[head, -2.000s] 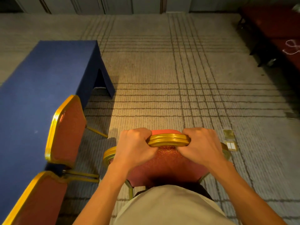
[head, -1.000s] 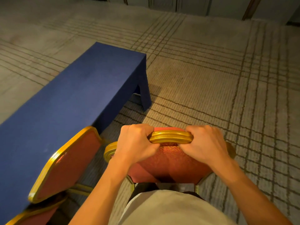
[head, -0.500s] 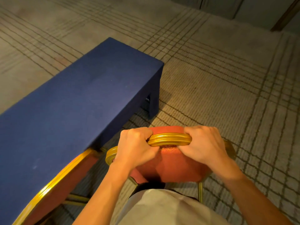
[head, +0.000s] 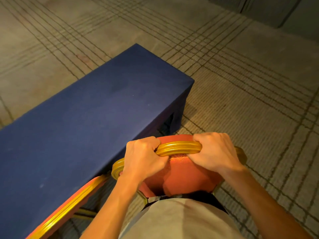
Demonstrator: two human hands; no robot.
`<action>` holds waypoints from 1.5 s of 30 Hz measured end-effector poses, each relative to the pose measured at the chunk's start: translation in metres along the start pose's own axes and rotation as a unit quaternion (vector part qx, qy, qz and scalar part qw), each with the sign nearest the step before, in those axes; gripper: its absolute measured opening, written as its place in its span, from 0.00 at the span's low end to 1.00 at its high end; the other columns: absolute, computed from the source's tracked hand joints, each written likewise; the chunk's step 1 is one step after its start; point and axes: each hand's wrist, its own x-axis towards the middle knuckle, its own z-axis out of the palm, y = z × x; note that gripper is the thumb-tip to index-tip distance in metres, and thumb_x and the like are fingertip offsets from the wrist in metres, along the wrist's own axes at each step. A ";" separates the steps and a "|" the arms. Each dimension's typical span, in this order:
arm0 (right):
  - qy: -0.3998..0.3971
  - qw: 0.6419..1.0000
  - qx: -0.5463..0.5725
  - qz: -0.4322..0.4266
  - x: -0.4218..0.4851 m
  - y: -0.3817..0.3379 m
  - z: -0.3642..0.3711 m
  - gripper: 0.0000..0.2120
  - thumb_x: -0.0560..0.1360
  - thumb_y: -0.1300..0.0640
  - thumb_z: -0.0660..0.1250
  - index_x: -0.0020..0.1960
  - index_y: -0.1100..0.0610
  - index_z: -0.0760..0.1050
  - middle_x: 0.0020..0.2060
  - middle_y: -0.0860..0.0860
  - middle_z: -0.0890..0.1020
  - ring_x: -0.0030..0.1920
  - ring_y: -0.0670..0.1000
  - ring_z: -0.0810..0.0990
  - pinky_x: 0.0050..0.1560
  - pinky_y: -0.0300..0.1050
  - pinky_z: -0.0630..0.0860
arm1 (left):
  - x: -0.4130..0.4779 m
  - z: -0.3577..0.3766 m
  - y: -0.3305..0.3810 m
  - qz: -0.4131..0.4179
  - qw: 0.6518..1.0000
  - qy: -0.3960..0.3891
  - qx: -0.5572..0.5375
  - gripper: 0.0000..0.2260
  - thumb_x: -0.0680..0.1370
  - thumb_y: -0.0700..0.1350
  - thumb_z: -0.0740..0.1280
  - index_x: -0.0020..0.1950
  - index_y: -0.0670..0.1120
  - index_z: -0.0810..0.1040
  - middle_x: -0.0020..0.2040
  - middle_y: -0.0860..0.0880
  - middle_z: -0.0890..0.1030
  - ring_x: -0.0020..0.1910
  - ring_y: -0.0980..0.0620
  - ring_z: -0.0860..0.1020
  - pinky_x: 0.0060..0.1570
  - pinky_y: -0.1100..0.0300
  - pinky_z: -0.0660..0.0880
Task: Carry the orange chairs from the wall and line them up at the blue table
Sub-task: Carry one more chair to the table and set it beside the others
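Gripping the orange chair w/ both hands? (A)

Yep. Left hand & right hand are both curled tight over the gold top rail of the backrest, knuckles up. A short stretch of rail shows btwn them. (B)

Where's the chair vs the blue table? (A)

At the table's near long side, close to its far end corner. The backrest faces the person, & a strip of orange shows beyond the rail. The left curve of the gold frame sits just beside the table edge. Touching or not, can't tell. (B)

Legs down on the carpet? (A)

Can't tell. They're hidden under the backrest & the person's beige shirt. (B)

Any other chairs? (A)

One, the second chair, lower left. Only its gold-edged backrest top is in view. It runs along the same table side, w/ its upper end near the held chair's frame. (B)

Rest of the room? (A)

Beige carpet w/ dark grid lines all round the table. Grey wall panels in the top right corner. The table is covered in blue cloth, draped down at the end. (B)
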 end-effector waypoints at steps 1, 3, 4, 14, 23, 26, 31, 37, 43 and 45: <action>-0.007 1.000 0.004 -0.009 0.010 0.001 0.001 0.18 0.64 0.35 0.62 0.39 0.50 0.76 0.39 0.48 0.85 0.45 0.55 0.84 0.40 0.48 0.70 | 0.005 0.001 -0.003 -0.010 1.000 -0.001 0.002 0.24 0.64 0.48 0.69 0.29 0.56 0.50 0.23 0.57 0.54 0.22 0.59 0.54 0.29 0.64 0.50; -0.018 0.999 0.013 -0.028 0.033 0.005 0.005 0.18 0.64 0.35 0.62 0.39 0.49 0.76 0.40 0.48 0.85 0.46 0.55 0.84 0.42 0.48 0.71 | 0.014 0.005 -0.010 -0.035 0.999 0.006 0.004 0.23 0.64 0.48 0.69 0.28 0.56 0.51 0.23 0.56 0.55 0.22 0.56 0.55 0.29 0.63 0.53; -0.028 0.999 0.019 -0.036 0.043 0.007 0.006 0.17 0.65 0.35 0.63 0.39 0.48 0.75 0.40 0.48 0.85 0.47 0.55 0.83 0.43 0.49 0.72 | 0.019 0.006 -0.012 -0.045 0.999 0.008 0.008 0.23 0.64 0.48 0.69 0.28 0.56 0.51 0.23 0.56 0.56 0.23 0.55 0.56 0.28 0.62 0.54; -0.071 0.985 0.060 -0.148 0.146 0.023 0.001 0.15 0.69 0.39 0.67 0.36 0.50 0.73 0.35 0.47 0.81 0.41 0.52 0.81 0.40 0.48 0.70 | 0.070 0.012 -0.023 -0.158 0.984 0.045 0.061 0.15 0.65 0.52 0.64 0.27 0.48 0.60 0.22 0.54 0.59 0.21 0.52 0.60 0.25 0.60 0.58; -0.093 0.960 0.088 -0.247 0.205 0.025 0.003 0.14 0.73 0.38 0.68 0.39 0.47 0.72 0.35 0.42 0.76 0.37 0.46 0.75 0.40 0.43 0.67 | 0.091 0.013 -0.025 -0.237 0.964 0.059 0.109 0.16 0.64 0.49 0.69 0.27 0.47 0.63 0.22 0.51 0.64 0.21 0.51 0.63 0.23 0.58 0.59; -0.095 0.952 0.087 -0.279 0.221 0.025 0.006 0.14 0.73 0.38 0.67 0.39 0.47 0.74 0.35 0.43 0.77 0.37 0.47 0.74 0.39 0.43 0.64 | 0.093 0.017 -0.024 -0.263 0.954 0.077 0.123 0.17 0.64 0.48 0.71 0.27 0.47 0.63 0.23 0.51 0.64 0.21 0.50 0.63 0.24 0.59 0.57; -0.076 0.938 0.095 -0.326 0.236 0.023 0.018 0.16 0.71 0.38 0.68 0.34 0.48 0.70 0.30 0.42 0.74 0.32 0.46 0.70 0.31 0.39 0.56 | 0.094 0.019 -0.023 -0.277 0.947 0.102 0.128 0.18 0.63 0.48 0.70 0.28 0.50 0.60 0.23 0.53 0.61 0.22 0.52 0.59 0.25 0.60 0.57; -0.054 0.933 0.080 -0.347 0.251 0.017 0.012 0.16 0.69 0.41 0.69 0.32 0.47 0.67 0.26 0.42 0.67 0.27 0.43 0.64 0.30 0.38 0.52 | 0.102 0.017 -0.028 -0.279 0.944 0.123 0.127 0.17 0.64 0.48 0.69 0.28 0.50 0.60 0.24 0.54 0.61 0.22 0.51 0.60 0.25 0.59 0.57; -0.043 0.928 0.060 -0.366 0.267 0.003 0.023 0.15 0.69 0.43 0.71 0.32 0.49 0.69 0.26 0.43 0.69 0.28 0.46 0.68 0.29 0.40 0.58 | 0.102 0.020 -0.041 -0.284 0.939 0.144 0.127 0.16 0.65 0.48 0.67 0.29 0.51 0.59 0.25 0.55 0.60 0.24 0.51 0.58 0.24 0.58 0.58; -0.050 0.929 0.052 -0.362 0.276 -0.004 0.026 0.14 0.70 0.43 0.70 0.33 0.49 0.71 0.27 0.44 0.71 0.30 0.47 0.70 0.31 0.42 0.62 | 0.106 0.021 -0.051 -0.289 0.938 0.142 0.130 0.17 0.64 0.47 0.69 0.29 0.51 0.59 0.25 0.55 0.60 0.24 0.51 0.58 0.25 0.59 0.57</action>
